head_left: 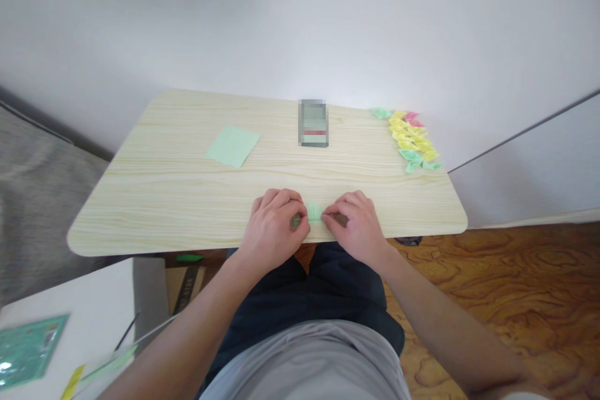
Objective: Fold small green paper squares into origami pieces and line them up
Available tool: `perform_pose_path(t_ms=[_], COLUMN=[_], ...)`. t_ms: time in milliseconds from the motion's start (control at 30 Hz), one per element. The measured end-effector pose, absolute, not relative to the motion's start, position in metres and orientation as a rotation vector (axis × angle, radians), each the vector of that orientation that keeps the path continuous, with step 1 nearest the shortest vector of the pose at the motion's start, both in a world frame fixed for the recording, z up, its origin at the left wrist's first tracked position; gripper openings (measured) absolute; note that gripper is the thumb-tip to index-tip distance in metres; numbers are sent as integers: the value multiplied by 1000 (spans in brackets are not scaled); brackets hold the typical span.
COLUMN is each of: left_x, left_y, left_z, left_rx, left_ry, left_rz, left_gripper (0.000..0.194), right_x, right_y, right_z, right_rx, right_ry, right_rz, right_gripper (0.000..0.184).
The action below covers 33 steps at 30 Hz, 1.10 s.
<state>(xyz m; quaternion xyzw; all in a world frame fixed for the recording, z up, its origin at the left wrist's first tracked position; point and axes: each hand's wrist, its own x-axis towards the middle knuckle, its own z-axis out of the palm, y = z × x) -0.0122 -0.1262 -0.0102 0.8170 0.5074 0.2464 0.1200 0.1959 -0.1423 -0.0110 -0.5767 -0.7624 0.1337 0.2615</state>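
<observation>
Between my two hands, near the table's front edge, is a small folded piece of light green paper (314, 211). My left hand (277, 222) pinches its left side with thumb and forefinger. On the other side my right hand (352, 223) pinches the right end the same way. The fingertips cover both ends of the paper, so its full outline is hidden. A flat square sheet of light green paper (233, 146) lies further back on the left of the table.
A pixelated phone-like object (314, 123) lies at the table's back middle. Folded yellow paper pieces (410, 136), with pink and green ones, cluster at the back right. Below left, a white surface (89, 306) bears a green packet (30, 350). The pale wooden table (154, 200) meets a wall behind.
</observation>
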Motion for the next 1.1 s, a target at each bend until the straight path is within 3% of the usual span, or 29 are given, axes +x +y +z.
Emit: perform_pose_path(t_ms=[633, 867, 1100], left_x=[-20, -22, -18], left_y=[-127, -128, -129], left_z=[-12, -13, -12], left_rx=[2325, 2387, 2372], left_ry=[1582, 1458, 1486], left_rz=[676, 699, 720], left_gripper=[2, 27, 22], right_x=[188, 193, 197], right_y=[-143, -139, -138], right_z=[-8, -4, -5], right_rx=[-1735, -1727, -1682], right_ry=[-1977, -2002, -1996], right_rz=[419, 490, 524], right_gripper=[6, 1, 9])
